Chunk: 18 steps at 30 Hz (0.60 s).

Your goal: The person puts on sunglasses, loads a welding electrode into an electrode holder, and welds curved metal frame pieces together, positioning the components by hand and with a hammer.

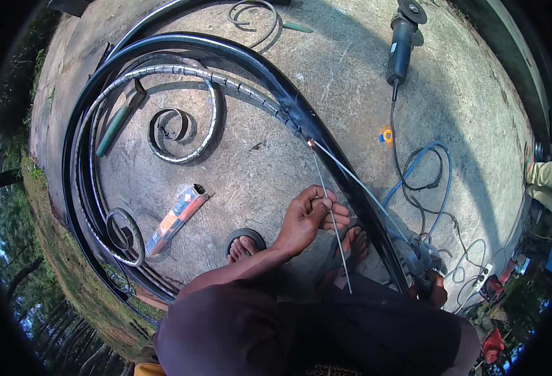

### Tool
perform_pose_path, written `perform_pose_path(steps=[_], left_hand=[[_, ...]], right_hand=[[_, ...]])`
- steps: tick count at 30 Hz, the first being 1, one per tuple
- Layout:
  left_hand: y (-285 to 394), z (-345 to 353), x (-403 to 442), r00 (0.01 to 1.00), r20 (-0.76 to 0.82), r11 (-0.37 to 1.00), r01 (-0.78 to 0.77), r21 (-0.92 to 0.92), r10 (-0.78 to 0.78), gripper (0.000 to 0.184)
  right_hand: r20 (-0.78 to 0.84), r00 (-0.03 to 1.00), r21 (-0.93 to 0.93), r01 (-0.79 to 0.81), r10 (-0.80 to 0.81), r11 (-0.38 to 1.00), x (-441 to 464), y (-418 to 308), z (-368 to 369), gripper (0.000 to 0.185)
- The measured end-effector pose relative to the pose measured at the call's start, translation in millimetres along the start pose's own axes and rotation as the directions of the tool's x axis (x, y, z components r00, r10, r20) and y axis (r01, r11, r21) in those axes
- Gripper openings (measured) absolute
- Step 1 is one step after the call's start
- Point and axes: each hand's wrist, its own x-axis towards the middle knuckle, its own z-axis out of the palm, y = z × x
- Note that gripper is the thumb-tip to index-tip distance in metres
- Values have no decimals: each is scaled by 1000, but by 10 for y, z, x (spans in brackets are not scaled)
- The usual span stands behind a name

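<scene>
My left hand [313,216] pinches a thin metal rod [340,254] between thumb and fingers. The rod's upper end meets a glowing spot [310,143] on the black curved tube [276,78]. A second pale rod [357,180] runs from near that spot down to the electrode clamp [417,254] at the lower right. My right hand [437,290] is wrapped round the clamp's dark handle, partly hidden beside the tube. A notched metal scroll [216,76] lies along the tube's inner side and reaches it near the glowing spot.
An angle grinder [401,50] lies at the upper right. A green-handled hammer [116,125], an electrode packet [177,219] and a yellow-blue tape roll [385,136] rest on the concrete [257,169]. Cables [449,182] loop at right. Part of another person [542,175] shows at the right edge.
</scene>
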Motion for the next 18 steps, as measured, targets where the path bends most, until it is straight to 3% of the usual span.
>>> perform_pose_path(steps=[3,7,12,13,15,18], left_hand=[[19,8,-2,1000,-1,1000,-7,3,7,15],[20,8,6,1000,2,1000,-9,-6,9,15],[44,22,10,1000,-10,1000,6,-28,-6,16],[38,22,8,1000,-10,1000,6,-29,-6,16],[27,14,11,1000,0,1000,-12,-21,12,16],[22,14,9,1000,1,999,-26,-36,26,16]], right_hand=[[170,981,45,-106,97,993,-20,51,-30,68],[70,994,-8,81,-80,997,-82,131,64,70],[-42,988,-30,145,-146,989,-16,37,56,68],[96,995,42,-40,36,998,-1,33,15,65],[242,949,88,-229,202,970,68,-29,-40,62],[114,990,91,-94,84,991,132,-150,-38,55]])
